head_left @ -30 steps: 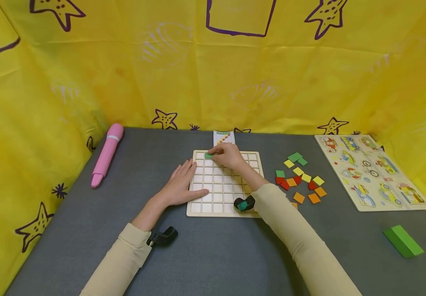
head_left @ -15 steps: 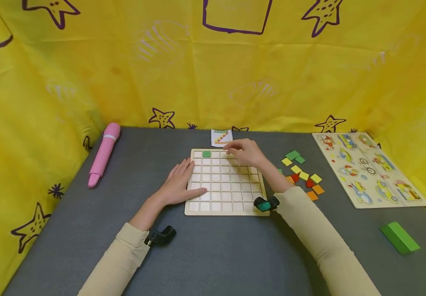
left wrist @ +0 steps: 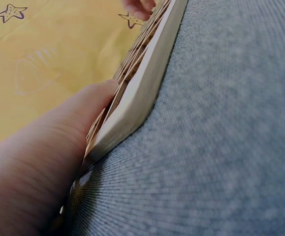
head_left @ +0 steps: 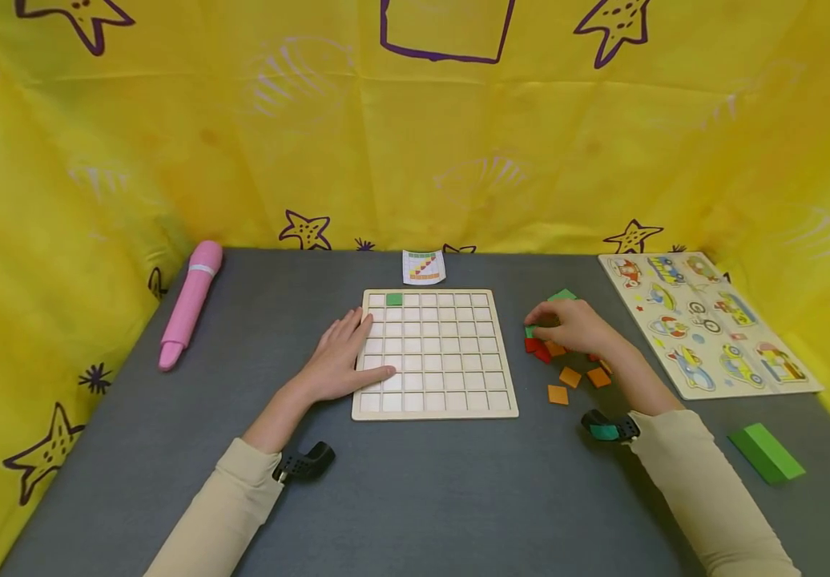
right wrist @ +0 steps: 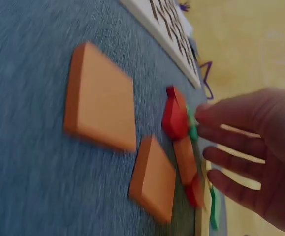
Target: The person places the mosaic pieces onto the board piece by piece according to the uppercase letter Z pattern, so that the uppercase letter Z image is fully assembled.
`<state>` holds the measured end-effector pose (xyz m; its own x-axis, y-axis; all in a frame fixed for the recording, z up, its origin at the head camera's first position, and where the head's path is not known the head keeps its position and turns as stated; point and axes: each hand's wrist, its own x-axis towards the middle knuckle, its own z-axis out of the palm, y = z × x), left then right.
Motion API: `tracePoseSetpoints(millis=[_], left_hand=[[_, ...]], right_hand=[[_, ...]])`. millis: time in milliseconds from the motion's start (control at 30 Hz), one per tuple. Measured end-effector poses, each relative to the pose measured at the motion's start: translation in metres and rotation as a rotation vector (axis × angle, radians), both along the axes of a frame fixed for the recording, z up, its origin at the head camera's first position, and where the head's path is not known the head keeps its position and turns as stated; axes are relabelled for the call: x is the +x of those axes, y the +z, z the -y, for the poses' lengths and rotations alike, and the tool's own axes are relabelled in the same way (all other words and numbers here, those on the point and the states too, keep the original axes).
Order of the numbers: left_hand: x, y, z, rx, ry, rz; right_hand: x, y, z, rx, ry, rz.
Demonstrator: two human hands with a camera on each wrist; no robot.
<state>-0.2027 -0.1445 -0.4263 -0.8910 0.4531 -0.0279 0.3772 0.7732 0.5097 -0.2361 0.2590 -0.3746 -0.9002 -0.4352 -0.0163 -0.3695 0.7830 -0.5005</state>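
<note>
A pale wooden grid board (head_left: 435, 417) lies on the grey table with one green square tile (head_left: 394, 299) in its far row, second cell from the left. My left hand (head_left: 339, 361) rests flat at the board's left side, fingers along the edge and thumb over the cells; the left wrist view shows the thumb (left wrist: 90, 101) at the frame. To the right of the board, my right hand (head_left: 572, 327) is over the loose tiles, thumb and forefinger tips right at a green tile (head_left: 529, 331). In the right wrist view the fingers are slightly bent beside that tile (right wrist: 192, 125).
Orange tiles (head_left: 558, 394) and red tiles (head_left: 542, 353) lie near the right hand, which hides others. A small pattern card (head_left: 424, 268) lies behind the board. A picture puzzle board (head_left: 703, 328) and green block (head_left: 767, 453) are at right, a pink stick-shaped object (head_left: 190, 308) at left.
My right hand has left the green tile on the board's far row and moved right to the loose tiles. The left hand has stayed on the board.
</note>
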Motion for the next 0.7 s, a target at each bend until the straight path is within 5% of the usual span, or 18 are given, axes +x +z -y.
tracePoseSetpoints(millis=[700], left_hand=[[-0.0013,-0.0004,0.0002,-0.022,0.014,0.015]], right_hand=[[0.0003,-0.0053,-0.0088,-0.015,0.055,-0.036]])
